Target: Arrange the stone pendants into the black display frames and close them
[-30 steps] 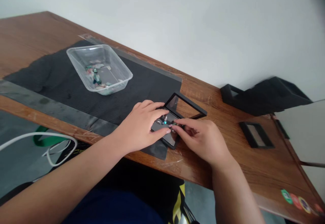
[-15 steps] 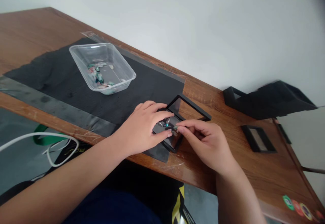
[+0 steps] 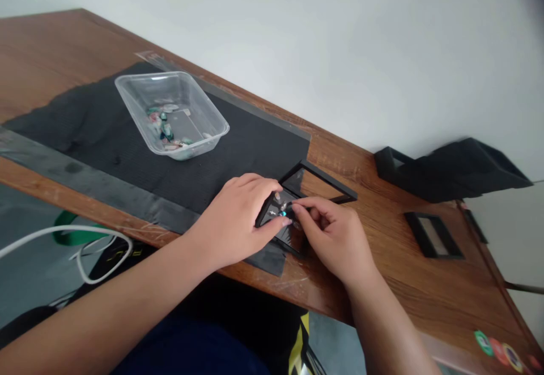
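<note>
A hinged black-framed display case [image 3: 293, 244] with clear windows lies opened at the mat's right end. Several small shiny items, one glinting blue, rest on its near window. My left hand [image 3: 240, 219] is curled around the left side of this case, fingers at the far edge and thumb over the window. My right hand [image 3: 335, 230] pinches a small dark piece [image 3: 290, 209] between thumb and forefinger, just over the items; the fingertips hide most of it. The lid half [image 3: 331, 181] of the case tilts up beyond my hands.
A clear plastic tub [image 3: 208, 128] with small greenish and pinkish pieces stands on the black mat [image 3: 85, 114]. On the wooden table [image 3: 391, 295], a small black frame [image 3: 433, 234] and a black box-like object [image 3: 459, 168] sit at the right. A white wall rises behind.
My right hand has moved left with the pinched piece, further over the window. My left index finger has drawn back toward the case's edge.
</note>
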`<control>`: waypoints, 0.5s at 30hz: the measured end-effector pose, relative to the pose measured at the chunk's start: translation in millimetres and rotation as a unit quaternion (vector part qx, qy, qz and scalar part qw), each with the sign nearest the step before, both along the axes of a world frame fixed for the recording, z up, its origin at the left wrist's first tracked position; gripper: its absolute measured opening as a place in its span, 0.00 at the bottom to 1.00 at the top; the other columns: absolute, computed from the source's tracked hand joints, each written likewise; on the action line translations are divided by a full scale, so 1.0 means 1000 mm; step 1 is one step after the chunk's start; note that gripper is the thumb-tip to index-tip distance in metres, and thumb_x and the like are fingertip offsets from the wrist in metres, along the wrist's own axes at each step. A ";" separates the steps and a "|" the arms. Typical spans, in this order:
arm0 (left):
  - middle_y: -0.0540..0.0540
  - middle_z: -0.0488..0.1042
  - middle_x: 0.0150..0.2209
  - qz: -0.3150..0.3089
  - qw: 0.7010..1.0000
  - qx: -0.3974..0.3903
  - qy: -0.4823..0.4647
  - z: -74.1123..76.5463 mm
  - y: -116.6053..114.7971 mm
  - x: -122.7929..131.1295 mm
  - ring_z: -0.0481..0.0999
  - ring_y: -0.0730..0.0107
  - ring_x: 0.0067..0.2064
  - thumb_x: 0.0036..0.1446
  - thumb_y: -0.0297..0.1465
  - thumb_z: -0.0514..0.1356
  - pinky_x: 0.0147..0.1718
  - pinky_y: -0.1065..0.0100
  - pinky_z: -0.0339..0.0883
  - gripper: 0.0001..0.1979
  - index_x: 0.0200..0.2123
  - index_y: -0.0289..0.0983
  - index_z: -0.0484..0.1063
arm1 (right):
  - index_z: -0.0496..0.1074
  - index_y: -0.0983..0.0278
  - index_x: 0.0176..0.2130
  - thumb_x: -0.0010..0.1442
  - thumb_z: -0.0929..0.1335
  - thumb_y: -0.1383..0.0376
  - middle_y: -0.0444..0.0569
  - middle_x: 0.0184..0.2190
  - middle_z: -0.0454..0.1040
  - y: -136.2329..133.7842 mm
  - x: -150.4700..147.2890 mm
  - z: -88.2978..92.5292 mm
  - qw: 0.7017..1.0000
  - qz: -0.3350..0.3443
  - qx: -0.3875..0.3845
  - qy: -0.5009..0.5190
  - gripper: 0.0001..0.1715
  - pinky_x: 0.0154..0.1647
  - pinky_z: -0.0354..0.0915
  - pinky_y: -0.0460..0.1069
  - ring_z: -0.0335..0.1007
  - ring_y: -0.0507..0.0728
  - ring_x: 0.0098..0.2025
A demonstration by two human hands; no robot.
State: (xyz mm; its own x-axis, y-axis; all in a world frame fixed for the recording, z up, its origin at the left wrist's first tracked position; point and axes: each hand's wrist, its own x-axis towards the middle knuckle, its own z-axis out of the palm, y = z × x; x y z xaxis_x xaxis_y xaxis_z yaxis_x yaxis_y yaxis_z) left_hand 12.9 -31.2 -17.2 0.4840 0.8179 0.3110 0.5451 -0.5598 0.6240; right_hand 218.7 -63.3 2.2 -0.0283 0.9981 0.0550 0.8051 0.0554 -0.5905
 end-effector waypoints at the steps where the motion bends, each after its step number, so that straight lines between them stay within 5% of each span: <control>1: 0.40 0.78 0.53 0.004 1.000 0.000 -0.007 0.000 0.000 0.000 0.73 0.53 0.57 0.61 0.36 0.64 0.57 0.49 0.67 0.17 0.52 0.36 0.72 | 0.81 0.57 0.41 0.65 0.69 0.58 0.38 0.18 0.66 0.000 -0.001 0.000 1.000 -0.001 0.005 -0.005 0.11 0.23 0.54 0.46 0.59 0.49 0.20; 15: 0.42 0.79 0.56 0.007 1.000 0.010 0.014 -0.002 0.000 0.001 0.72 0.53 0.60 0.62 0.36 0.63 0.61 0.48 0.65 0.17 0.53 0.38 0.78 | 0.81 0.55 0.49 0.66 0.68 0.59 0.40 0.22 0.76 -0.003 -0.004 0.007 1.000 0.023 0.002 -0.017 0.14 0.24 0.58 0.46 0.68 0.51 0.22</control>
State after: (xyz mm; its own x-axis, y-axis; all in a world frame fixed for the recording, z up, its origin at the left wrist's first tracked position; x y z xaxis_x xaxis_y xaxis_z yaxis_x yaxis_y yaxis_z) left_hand 14.1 -30.7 -19.4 0.4820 0.8182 0.3135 0.5699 -0.5645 0.5971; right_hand 214.7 -66.5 9.3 -0.0762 0.9954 0.0581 0.8218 0.0957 -0.5617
